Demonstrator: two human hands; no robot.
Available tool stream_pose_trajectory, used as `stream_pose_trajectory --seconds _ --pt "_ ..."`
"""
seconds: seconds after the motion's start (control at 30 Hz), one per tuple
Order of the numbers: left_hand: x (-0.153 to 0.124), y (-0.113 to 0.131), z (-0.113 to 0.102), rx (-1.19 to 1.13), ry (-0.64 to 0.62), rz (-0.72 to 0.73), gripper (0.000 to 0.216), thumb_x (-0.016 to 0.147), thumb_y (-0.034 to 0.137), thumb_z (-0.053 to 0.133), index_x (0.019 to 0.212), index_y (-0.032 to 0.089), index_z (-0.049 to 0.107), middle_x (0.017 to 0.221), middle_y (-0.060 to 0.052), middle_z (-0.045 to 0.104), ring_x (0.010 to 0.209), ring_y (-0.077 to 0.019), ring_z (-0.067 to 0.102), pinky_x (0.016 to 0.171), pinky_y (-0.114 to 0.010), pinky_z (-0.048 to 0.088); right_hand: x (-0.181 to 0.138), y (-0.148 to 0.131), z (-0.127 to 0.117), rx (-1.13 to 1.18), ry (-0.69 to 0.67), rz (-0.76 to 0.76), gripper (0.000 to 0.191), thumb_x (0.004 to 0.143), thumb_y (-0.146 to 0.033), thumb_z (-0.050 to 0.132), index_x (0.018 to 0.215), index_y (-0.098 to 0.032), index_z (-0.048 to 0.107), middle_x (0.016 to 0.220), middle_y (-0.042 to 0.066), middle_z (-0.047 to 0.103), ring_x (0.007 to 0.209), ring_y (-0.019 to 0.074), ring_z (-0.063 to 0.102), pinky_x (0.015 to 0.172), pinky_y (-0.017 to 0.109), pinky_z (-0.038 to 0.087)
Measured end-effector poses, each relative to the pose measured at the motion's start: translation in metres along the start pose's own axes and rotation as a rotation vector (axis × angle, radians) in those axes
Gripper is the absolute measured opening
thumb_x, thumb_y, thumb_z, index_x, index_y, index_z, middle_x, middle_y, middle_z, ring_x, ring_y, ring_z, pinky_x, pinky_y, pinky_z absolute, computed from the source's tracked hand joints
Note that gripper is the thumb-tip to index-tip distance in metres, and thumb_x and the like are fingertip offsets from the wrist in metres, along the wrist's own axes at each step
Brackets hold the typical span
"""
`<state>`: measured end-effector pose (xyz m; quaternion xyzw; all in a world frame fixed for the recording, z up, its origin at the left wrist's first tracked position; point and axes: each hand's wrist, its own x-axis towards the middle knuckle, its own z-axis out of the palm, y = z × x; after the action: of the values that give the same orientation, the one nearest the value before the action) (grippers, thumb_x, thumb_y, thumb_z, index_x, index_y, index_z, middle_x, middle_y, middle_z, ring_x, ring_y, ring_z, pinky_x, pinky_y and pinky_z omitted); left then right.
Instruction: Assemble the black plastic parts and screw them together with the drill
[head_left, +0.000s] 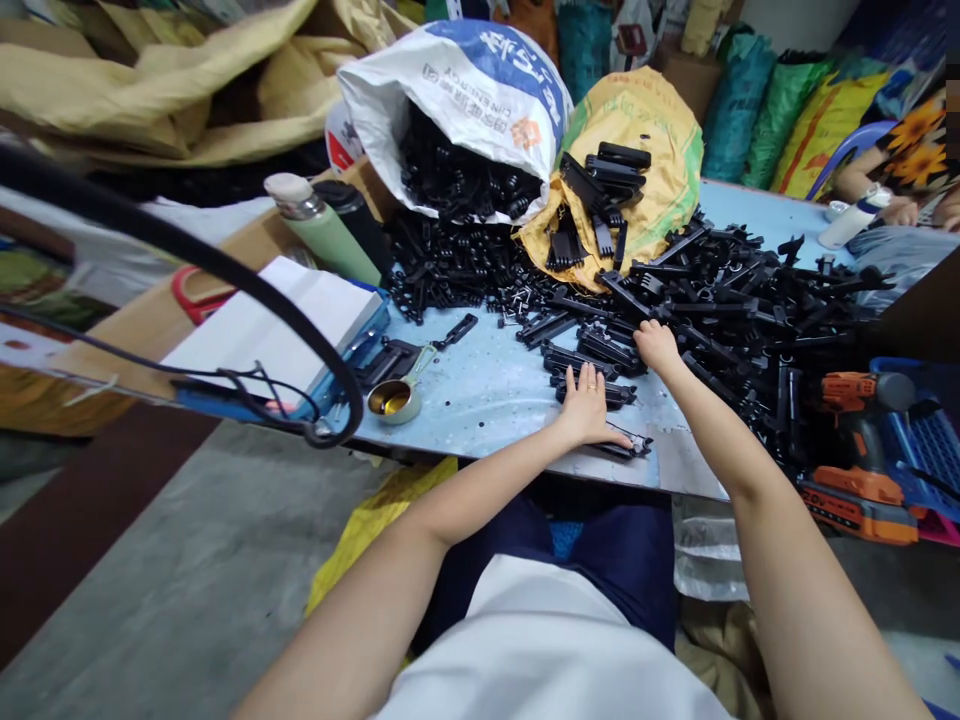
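My left hand (586,408) lies over a short row of long black plastic parts (611,396) near the table's front edge. Its fingers are stretched out, and a ring shows on one of them. Under the thumb is another black part (630,449), closest to the edge. My right hand (657,346) is at the near side of a big heap of black plastic parts (739,290). Those fingers are curled together, and whatever is between them is hidden. More black parts (606,348) lie stacked between the two hands.
A white sack (480,110) and a yellow sack (637,130) spill black pieces at the back. Leftward are a metal cup (394,401), a green bottle (330,235) and a white pad (277,320). An orange drill (859,450) stands right. A co-worker's hand (900,210) shows far right.
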<state>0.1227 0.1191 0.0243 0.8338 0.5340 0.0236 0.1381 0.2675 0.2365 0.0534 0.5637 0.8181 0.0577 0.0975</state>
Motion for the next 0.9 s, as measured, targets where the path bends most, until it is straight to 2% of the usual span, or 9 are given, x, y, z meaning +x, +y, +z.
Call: stream_pose_trajectory --seconds 0.1,0.2,0.3,0.47,0.63,0.7,0.73,0.8,0.9 --pt "-0.002 0.014 0.0 0.028 -0.102 0.142 0.125 0.054 0.08 0.052 0.139 -0.005 0.016 0.144 -0.032 0.014 0.135 -0.042 0.006 0.104 -0.062 0.0 0.005 -0.002 0.002 0.004 -0.006 -0.006 0.025 0.084 -0.012 0.042 0.092 -0.011 0.066 0.109 0.018 0.056 0.103 0.026 0.047 0.078 0.034 0.039" --pt "-0.005 0.024 0.007 0.057 -0.103 0.227 0.117 0.06 0.068 0.06 0.141 -0.001 0.012 0.145 -0.029 0.014 0.137 -0.0378 0.007 0.106 -0.059 0.005 0.001 0.002 0.003 0.105 0.083 0.01 0.02 0.085 -0.023 0.048 0.094 -0.015 0.064 0.121 0.015 0.051 0.107 0.0264 0.045 0.082 0.037 0.039" --pt "0.001 0.023 0.012 0.052 -0.017 0.208 0.093 0.074 0.052 0.058 0.141 0.003 0.016 0.146 -0.024 0.021 0.137 -0.0307 0.014 0.109 -0.052 0.01 -0.009 0.014 0.003 0.366 0.298 0.048 0.019 0.085 -0.028 0.047 0.09 -0.016 0.06 0.116 0.013 0.055 0.103 0.0246 0.048 0.084 0.037 0.039" --pt "0.026 0.017 0.012 0.029 0.108 0.125 0.079 0.08 0.047 0.055 0.139 0.004 0.024 0.144 -0.023 0.028 0.136 -0.0303 0.021 0.108 -0.052 0.015 -0.035 0.025 -0.003 0.901 0.49 0.067 0.025 0.081 -0.043 0.05 0.081 -0.018 0.053 0.076 0.002 0.059 0.071 0.0155 0.053 0.069 0.03 0.044" --pt "0.039 -0.006 -0.006 -0.044 0.251 0.165 0.067 0.082 0.046 0.052 0.136 0.01 0.032 0.139 -0.018 0.038 0.134 -0.0299 0.024 0.108 -0.053 0.016 -0.079 0.008 -0.009 1.359 0.538 0.03 0.045 0.068 -0.048 0.067 0.101 -0.024 0.049 0.086 0.001 0.062 0.08 0.0154 0.06 0.078 0.032 0.048" --pt "0.037 -0.039 -0.019 -0.1 0.377 0.049 0.048 0.087 0.033 0.045 0.132 0.014 0.04 0.136 -0.014 0.044 0.132 -0.0262 0.03 0.108 -0.048 0.021 -0.099 -0.003 -0.005 1.5 0.457 0.035 0.057 0.062 -0.044 0.072 0.109 -0.027 0.046 0.091 0.001 0.062 0.085 0.0166 0.062 0.082 0.034 0.048" --pt "0.035 -0.06 -0.026 -0.124 0.431 -0.079 0.042 0.088 0.024 0.042 0.129 0.014 0.043 0.133 -0.014 0.047 0.129 -0.0249 0.035 0.107 -0.044 0.026 -0.108 -0.009 -0.001 1.556 0.397 0.046 0.059 0.06 -0.043 0.074 0.109 -0.027 0.047 0.092 0.001 0.063 0.085 0.0172 0.062 0.082 0.035 0.049" --pt "0.03 -0.105 -0.039 -0.155 0.491 -0.469 0.042 0.084 0.008 0.036 0.126 0.008 0.045 0.131 -0.02 0.046 0.126 -0.027 0.039 0.102 -0.044 0.032 -0.121 -0.023 0.006 1.656 0.265 0.082 0.055 0.056 -0.041 0.076 0.103 -0.025 0.052 0.089 0.001 0.063 0.083 0.018 0.063 0.082 0.037 0.05" --pt "0.023 -0.159 -0.048 -0.152 0.43 -0.932 0.045 0.081 -0.001 0.029 0.124 -0.003 0.043 0.135 -0.03 0.037 0.131 -0.0321 0.03 0.103 -0.051 0.028 -0.126 -0.043 0.016 1.785 0.108 0.125 0.047 0.058 -0.044 0.074 0.095 -0.023 0.056 0.087 0.002 0.065 0.081 0.0191 0.064 0.081 0.039 0.05"
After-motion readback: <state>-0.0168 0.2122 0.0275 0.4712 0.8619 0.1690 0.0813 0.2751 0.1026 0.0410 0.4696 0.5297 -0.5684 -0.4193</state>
